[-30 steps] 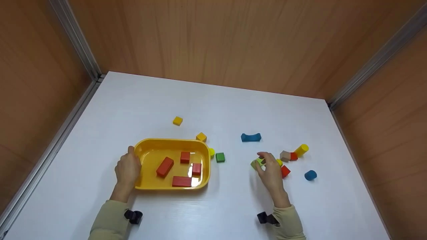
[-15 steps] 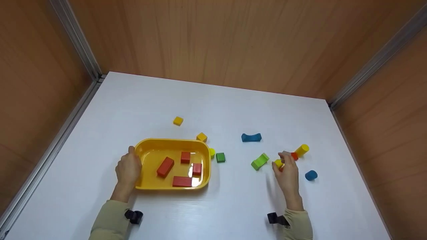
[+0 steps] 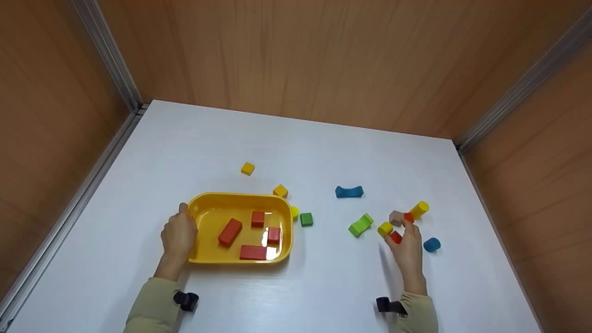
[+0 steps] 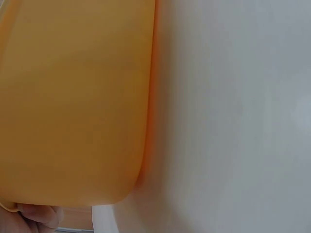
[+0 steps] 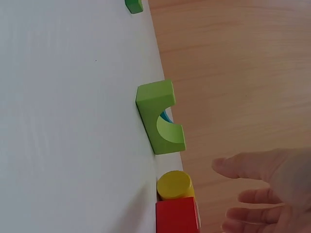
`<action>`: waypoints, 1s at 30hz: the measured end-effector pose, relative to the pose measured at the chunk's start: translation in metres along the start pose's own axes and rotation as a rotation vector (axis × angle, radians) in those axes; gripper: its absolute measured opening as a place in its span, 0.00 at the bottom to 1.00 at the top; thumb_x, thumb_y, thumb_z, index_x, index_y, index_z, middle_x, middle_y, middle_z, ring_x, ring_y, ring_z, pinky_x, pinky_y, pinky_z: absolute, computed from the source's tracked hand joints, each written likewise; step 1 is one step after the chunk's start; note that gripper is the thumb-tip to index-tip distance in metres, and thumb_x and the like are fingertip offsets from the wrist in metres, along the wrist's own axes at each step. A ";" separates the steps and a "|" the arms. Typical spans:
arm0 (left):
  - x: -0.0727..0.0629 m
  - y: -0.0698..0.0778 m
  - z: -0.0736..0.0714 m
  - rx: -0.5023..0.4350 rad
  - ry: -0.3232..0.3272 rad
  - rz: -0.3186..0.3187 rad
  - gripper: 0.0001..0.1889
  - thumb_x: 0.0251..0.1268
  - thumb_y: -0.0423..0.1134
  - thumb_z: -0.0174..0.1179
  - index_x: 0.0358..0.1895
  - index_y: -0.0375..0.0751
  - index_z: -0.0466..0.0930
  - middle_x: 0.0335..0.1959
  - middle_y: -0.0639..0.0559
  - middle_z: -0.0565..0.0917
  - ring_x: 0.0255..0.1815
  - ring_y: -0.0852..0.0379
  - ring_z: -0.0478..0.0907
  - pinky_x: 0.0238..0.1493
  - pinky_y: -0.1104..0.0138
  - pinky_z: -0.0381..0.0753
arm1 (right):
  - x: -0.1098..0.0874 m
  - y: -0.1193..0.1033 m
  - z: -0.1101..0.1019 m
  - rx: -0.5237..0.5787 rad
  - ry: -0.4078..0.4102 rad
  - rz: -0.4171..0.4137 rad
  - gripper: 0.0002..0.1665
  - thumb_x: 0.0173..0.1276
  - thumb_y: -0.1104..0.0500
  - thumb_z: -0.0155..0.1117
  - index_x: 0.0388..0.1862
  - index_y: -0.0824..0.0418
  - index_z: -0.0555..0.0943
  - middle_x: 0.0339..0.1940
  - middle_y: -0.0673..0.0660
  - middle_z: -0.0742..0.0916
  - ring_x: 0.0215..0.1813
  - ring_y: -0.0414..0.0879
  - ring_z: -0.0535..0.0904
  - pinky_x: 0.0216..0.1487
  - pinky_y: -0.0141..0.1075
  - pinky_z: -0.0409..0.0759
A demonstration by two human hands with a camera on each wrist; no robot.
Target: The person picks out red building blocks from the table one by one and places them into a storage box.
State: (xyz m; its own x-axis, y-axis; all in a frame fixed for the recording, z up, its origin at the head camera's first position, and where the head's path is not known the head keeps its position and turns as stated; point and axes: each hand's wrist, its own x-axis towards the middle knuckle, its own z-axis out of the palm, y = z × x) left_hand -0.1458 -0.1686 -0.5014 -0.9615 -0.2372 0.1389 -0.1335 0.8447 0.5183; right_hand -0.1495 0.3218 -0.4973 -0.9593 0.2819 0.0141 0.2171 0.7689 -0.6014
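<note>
My left hand [image 3: 179, 233] grips the left rim of a yellow tray [image 3: 203, 252]; its fingertips show at the tray's edge in the left wrist view. Inside lie several red blocks, among them a long red block [image 3: 230, 232]. My right hand [image 3: 408, 249] hovers over a red cube [image 3: 396, 237], thumb and fingers spread around it. In the right wrist view this hand stands apart from the cube, holding nothing. A yellow cylinder [image 5: 174, 185] touches or nearly touches the red cube. Left of them lies a light green arch block [image 5: 156, 116].
Beyond the right hand are a plain wooden cube [image 3: 396, 218], another red block [image 3: 409, 217] and a yellow cylinder [image 3: 419, 210]. A blue cylinder [image 3: 432, 244] lies to the right, a blue arch block [image 3: 349, 192] farther back. Green [image 3: 306, 219] and yellow blocks [image 3: 280, 190] sit near the tray.
My right hand has moved right, from the light green arch block past the yellow cylinder to the red cube. My left hand and the tray have stayed put.
</note>
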 end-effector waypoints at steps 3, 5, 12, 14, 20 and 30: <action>0.000 0.000 0.000 -0.001 -0.008 -0.010 0.09 0.60 0.27 0.46 0.42 0.28 0.63 0.22 0.37 0.74 0.17 0.46 0.72 0.15 0.57 0.70 | 0.001 0.005 0.001 -0.011 -0.028 0.027 0.35 0.57 0.63 0.63 0.60 0.70 0.59 0.55 0.70 0.66 0.54 0.61 0.64 0.55 0.50 0.64; 0.000 0.000 0.000 0.001 -0.011 -0.013 0.09 0.60 0.27 0.46 0.42 0.28 0.63 0.22 0.37 0.74 0.17 0.46 0.71 0.15 0.58 0.70 | 0.002 0.008 0.002 -0.018 -0.059 0.053 0.36 0.57 0.63 0.62 0.61 0.70 0.58 0.55 0.70 0.66 0.54 0.61 0.64 0.55 0.50 0.64; 0.000 0.000 -0.001 -0.001 -0.030 -0.017 0.09 0.61 0.27 0.45 0.43 0.27 0.62 0.22 0.36 0.74 0.18 0.45 0.72 0.16 0.57 0.70 | 0.006 0.016 0.005 -0.036 -0.158 0.151 0.37 0.58 0.63 0.61 0.62 0.69 0.55 0.56 0.70 0.65 0.56 0.62 0.63 0.56 0.49 0.63; 0.000 0.000 -0.001 -0.001 -0.031 -0.019 0.09 0.61 0.27 0.45 0.43 0.27 0.62 0.23 0.35 0.74 0.18 0.45 0.72 0.16 0.57 0.70 | 0.007 0.017 0.006 -0.036 -0.167 0.157 0.37 0.59 0.63 0.60 0.62 0.70 0.55 0.56 0.70 0.65 0.57 0.61 0.63 0.56 0.49 0.63; 0.000 -0.001 0.001 -0.006 -0.008 -0.003 0.08 0.60 0.28 0.45 0.42 0.28 0.64 0.20 0.38 0.73 0.15 0.48 0.70 0.14 0.60 0.70 | 0.006 0.020 0.007 -0.054 -0.165 0.132 0.34 0.58 0.65 0.60 0.60 0.72 0.57 0.55 0.71 0.68 0.57 0.62 0.63 0.56 0.49 0.63; 0.000 -0.001 0.001 -0.002 -0.017 -0.011 0.09 0.60 0.28 0.44 0.43 0.28 0.64 0.19 0.40 0.72 0.15 0.49 0.69 0.14 0.61 0.69 | 0.007 0.023 0.007 -0.039 -0.160 0.141 0.26 0.60 0.68 0.57 0.55 0.74 0.61 0.52 0.72 0.71 0.54 0.61 0.66 0.56 0.49 0.64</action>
State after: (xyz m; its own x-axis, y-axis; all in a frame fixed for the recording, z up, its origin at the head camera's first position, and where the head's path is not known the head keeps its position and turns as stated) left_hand -0.1462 -0.1692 -0.5031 -0.9640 -0.2383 0.1183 -0.1438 0.8409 0.5217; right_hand -0.1522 0.3371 -0.5168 -0.9346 0.2964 -0.1967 0.3553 0.7508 -0.5569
